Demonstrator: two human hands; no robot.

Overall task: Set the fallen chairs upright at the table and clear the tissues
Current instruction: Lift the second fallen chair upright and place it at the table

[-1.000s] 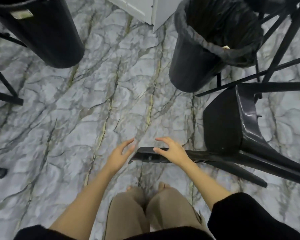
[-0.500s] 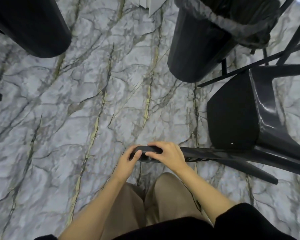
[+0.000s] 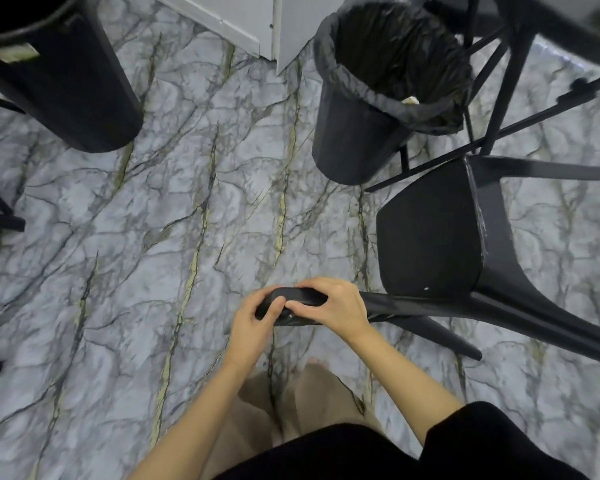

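Note:
A black chair lies tipped on its side on the marble floor at the right, its seat facing left and its legs running off to the right. The top edge of its backrest points toward me at centre. My left hand and my right hand are both closed around that backrest edge, side by side, just above my knees. A pale scrap, perhaps a tissue, shows inside the lined bin.
A black bin with a bag liner stands just beyond the chair. Black table legs and braces cross at the upper right. Another black drum stands at the upper left, with dark frame legs at the left edge.
Both hands went from open and reaching to closed around the backrest edge. The view has lifted a little, and the chair still lies on its side.

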